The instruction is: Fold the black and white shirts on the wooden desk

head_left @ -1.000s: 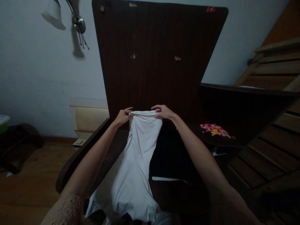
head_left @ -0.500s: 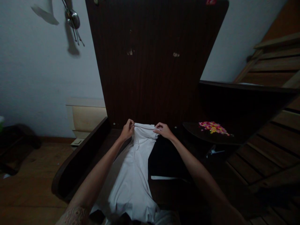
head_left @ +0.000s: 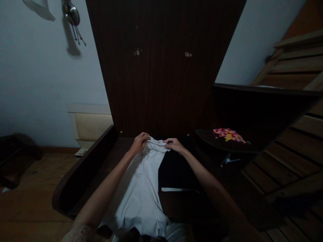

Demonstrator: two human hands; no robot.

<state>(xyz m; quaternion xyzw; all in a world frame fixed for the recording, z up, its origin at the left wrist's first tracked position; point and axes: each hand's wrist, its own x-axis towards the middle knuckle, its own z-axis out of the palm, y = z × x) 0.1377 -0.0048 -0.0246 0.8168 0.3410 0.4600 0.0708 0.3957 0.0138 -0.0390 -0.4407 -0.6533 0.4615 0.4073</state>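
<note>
From where I stand, taking the held edge as the clock's centre and twelve as straight ahead of the person, the white cloth runs from the middle down towards six and seven, lying on a dark wooden table. Its near end is cut off below, so I can't see how it finishes. The left hand, at nine, pinches one corner of the far edge, some fingertips lost behind the fabric. The right hand, at three, grasps the other corner between thumb and fingers; the edge between them is bunched. At five lies a black cloth with a pale strip, partly covered by the right forearm and hard to tell from the dark wood. A tall board rises at twelve, its top cut off. At three, on a shelf, are small pink and yellow pieces, too tiny to identify. The wall lamp at eleven is cropped too.
</note>
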